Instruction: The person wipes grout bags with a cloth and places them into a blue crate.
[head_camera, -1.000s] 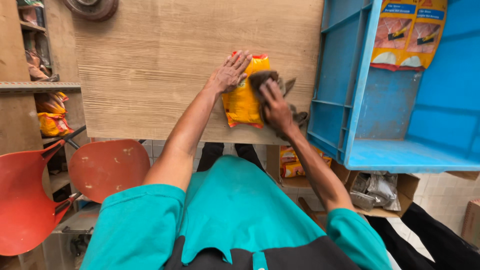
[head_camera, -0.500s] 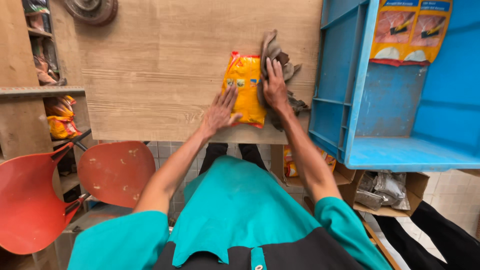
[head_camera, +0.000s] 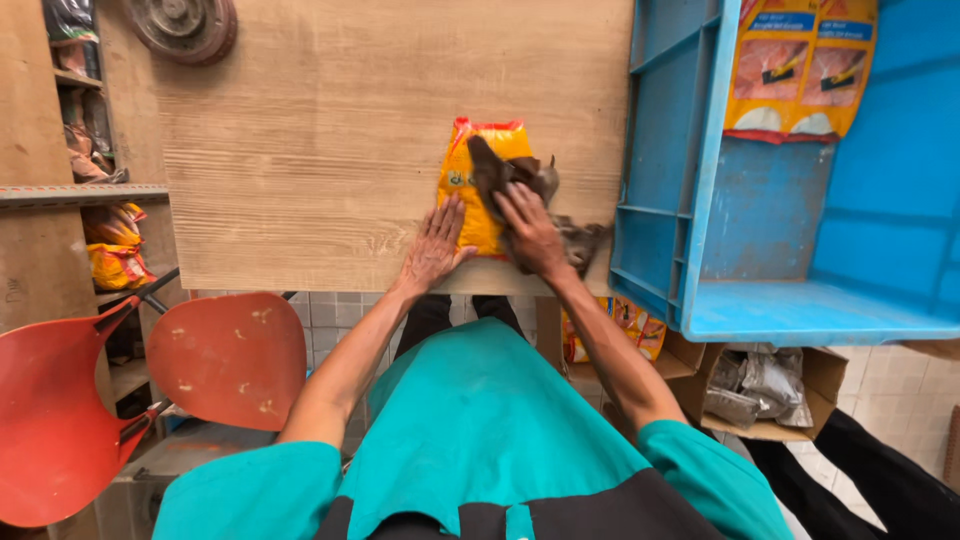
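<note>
A yellow and orange packet (head_camera: 470, 175) lies flat near the front edge of the wooden table (head_camera: 330, 140). My left hand (head_camera: 437, 245) rests flat, fingers spread, on the packet's lower left corner. Over the packet's right half my right hand (head_camera: 530, 232) presses a dark brown rag (head_camera: 520, 185). The rag's loose end trails off to the right of my wrist.
A blue plastic crate (head_camera: 700, 200) stands at the right, with two similar yellow packets (head_camera: 800, 70) in its far end. Red chairs (head_camera: 230, 360) are at the lower left. A cardboard box (head_camera: 765, 390) of grey bags sits on the floor. A round metal part (head_camera: 185, 25) lies at the table's far left.
The right hand slid the rag from beside the packet's top right corner down across its face. The left hand stayed flat at the packet's lower left.
</note>
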